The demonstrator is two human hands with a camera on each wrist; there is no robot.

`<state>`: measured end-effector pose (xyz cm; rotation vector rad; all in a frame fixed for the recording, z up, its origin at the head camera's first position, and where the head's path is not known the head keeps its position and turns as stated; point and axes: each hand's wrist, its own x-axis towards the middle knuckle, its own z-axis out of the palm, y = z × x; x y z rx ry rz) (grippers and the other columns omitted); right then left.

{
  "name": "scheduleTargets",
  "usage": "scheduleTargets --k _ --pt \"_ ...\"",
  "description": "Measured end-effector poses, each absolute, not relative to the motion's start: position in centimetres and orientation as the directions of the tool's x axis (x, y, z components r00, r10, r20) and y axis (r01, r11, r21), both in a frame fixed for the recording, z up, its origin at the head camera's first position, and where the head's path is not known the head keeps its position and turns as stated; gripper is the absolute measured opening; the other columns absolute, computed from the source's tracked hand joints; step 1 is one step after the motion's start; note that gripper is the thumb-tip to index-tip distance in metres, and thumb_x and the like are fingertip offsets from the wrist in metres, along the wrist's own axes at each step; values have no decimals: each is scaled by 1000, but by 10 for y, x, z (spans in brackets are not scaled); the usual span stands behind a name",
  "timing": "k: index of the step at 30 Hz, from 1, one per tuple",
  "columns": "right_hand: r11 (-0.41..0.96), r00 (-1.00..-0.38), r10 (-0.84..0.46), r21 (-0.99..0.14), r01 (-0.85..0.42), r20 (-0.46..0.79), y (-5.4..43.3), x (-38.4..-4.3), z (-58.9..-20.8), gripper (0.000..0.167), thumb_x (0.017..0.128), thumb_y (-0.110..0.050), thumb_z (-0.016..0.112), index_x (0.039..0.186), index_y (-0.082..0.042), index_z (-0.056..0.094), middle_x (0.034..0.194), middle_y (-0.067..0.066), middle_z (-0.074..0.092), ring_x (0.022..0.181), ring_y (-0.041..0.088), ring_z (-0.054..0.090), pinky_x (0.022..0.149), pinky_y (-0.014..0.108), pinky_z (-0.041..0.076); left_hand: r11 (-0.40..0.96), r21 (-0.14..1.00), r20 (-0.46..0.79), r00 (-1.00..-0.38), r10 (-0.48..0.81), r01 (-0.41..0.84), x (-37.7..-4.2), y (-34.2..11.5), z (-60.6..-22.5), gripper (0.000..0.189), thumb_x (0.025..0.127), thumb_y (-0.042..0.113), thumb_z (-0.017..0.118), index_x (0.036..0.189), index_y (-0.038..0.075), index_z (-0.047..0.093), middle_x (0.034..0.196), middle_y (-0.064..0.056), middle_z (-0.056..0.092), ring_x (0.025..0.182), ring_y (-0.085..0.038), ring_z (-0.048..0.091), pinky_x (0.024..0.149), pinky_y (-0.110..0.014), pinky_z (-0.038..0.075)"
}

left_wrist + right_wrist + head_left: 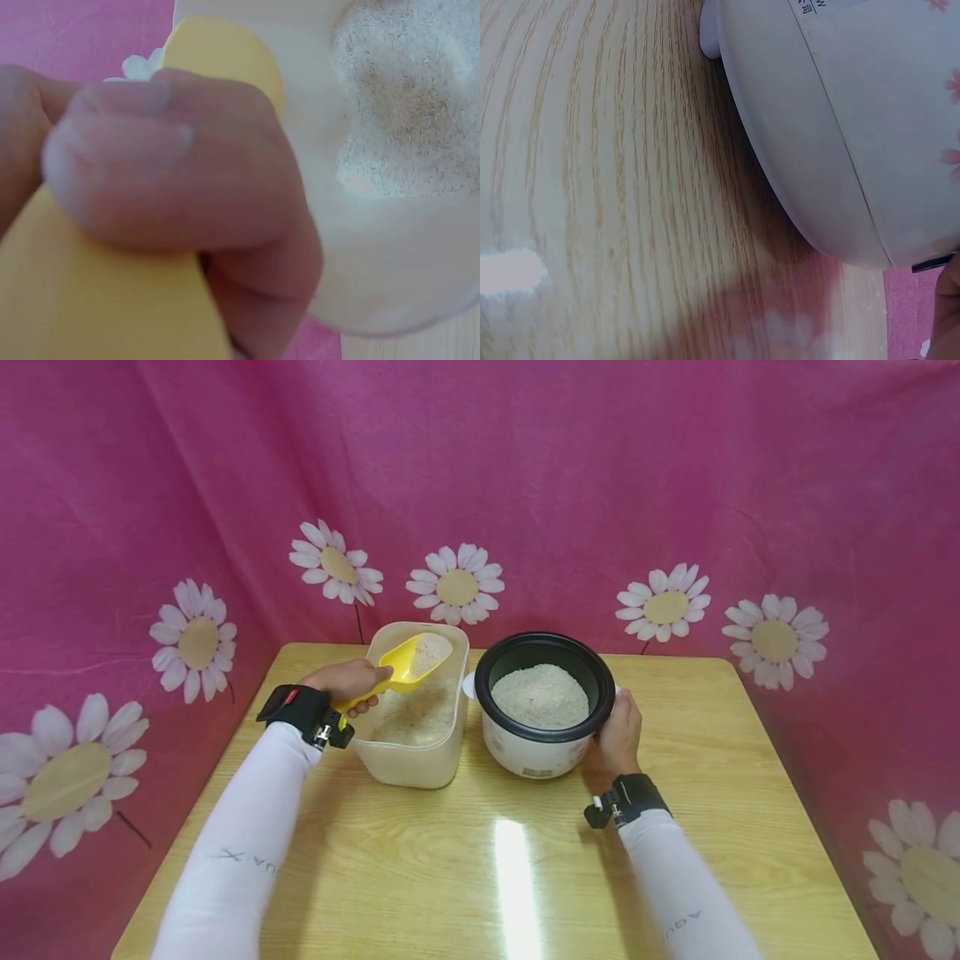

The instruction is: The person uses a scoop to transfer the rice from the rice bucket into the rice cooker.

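My left hand (348, 683) grips the handle of a yellow scoop (399, 665), which carries a heap of rice (432, 653) above a translucent plastic bin (411, 766). In the left wrist view, curled fingers (187, 165) wrap the yellow handle (97, 292), and loose rice (409, 105) lies at the bottom of the bin. To the right stands a white rice cooker (525, 756) with a black inner rim and a mound of rice (542, 695) inside. My right hand (622, 733) holds the cooker at its right side; only its edge shows in the right wrist view.
The bin and the cooker stand side by side on a light wooden table (420, 877), a narrow gap between them. A pink curtain (525, 485) with daisies hangs close behind and along both sides.
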<state>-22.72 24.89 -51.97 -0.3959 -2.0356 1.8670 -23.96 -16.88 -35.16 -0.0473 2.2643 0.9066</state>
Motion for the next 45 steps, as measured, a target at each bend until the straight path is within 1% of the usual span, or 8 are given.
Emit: scheduleTargets --k 7,15,19,28,32,36,42,45 --pt "125 -885 451 -990 -64 115 251 -227 -519 43 111 -42 30 96 -21 64 77 -18 54 84 7 51 82 21 40 735 623 -597 -771 223 -270 -238 -169 -352 53 111 46 38 137 0 41 80 0 49 65 -17 48 70 -30 43" --pt "65 -911 410 -998 -16 41 254 -227 -520 46 110 -49 29 106 -25 68 92 -11 61 92 9 54 84 20 46 714 654 -581 -769 265 -248 -236 -166 -352 51 111 46 37 137 2 42 80 0 49 64 -17 47 69 -31 42" --pt "65 -913 407 -998 -9 35 255 -226 -519 44 111 -45 28 107 -25 67 93 -12 61 93 8 54 85 18 46 711 673 -553 -777 300 -205 -236 -159 -349 48 111 45 37 133 3 46 81 0 48 64 -17 47 68 -30 41" --pt "54 -918 395 -999 -2 23 257 -225 -518 40 112 -41 27 104 -23 63 73 -12 53 70 6 50 64 19 42 717 686 -513 -780 357 -122 -237 -138 -336 46 111 43 36 128 2 50 83 -3 48 64 -16 46 61 -27 39" --pt "33 -915 402 -999 -15 27 255 -225 -520 43 111 -46 28 108 -24 65 82 -10 59 78 9 54 70 21 46 699 708 -494 -778 388 -101 -240 -130 -332 44 112 41 35 127 2 50 81 -2 47 63 -16 45 59 -26 38" --pt "3 -915 402 -1000 -24 23 253 -226 -519 44 111 -43 28 115 -22 67 99 -9 64 96 10 56 87 19 48 705 706 -477 -783 398 -72 -242 -117 -328 41 113 38 33 118 2 53 76 -1 45 61 -16 43 57 -26 38" --pt "-49 -927 376 -999 -11 -8 249 -221 -506 40 112 -36 29 114 -22 66 98 -8 64 93 8 57 85 17 50 752 659 -467 -794 389 -19 -241 -96 -320 42 112 38 37 126 3 55 76 -2 46 61 -17 46 58 -26 41" --pt "-48 -928 372 -999 -19 0 244 -214 -494 39 112 -33 31 110 -20 67 96 -8 64 92 8 57 84 17 50 762 647 -449 -802 394 12 -241 -88 -318 41 112 38 38 121 3 57 75 -2 47 61 -18 47 59 -27 42"
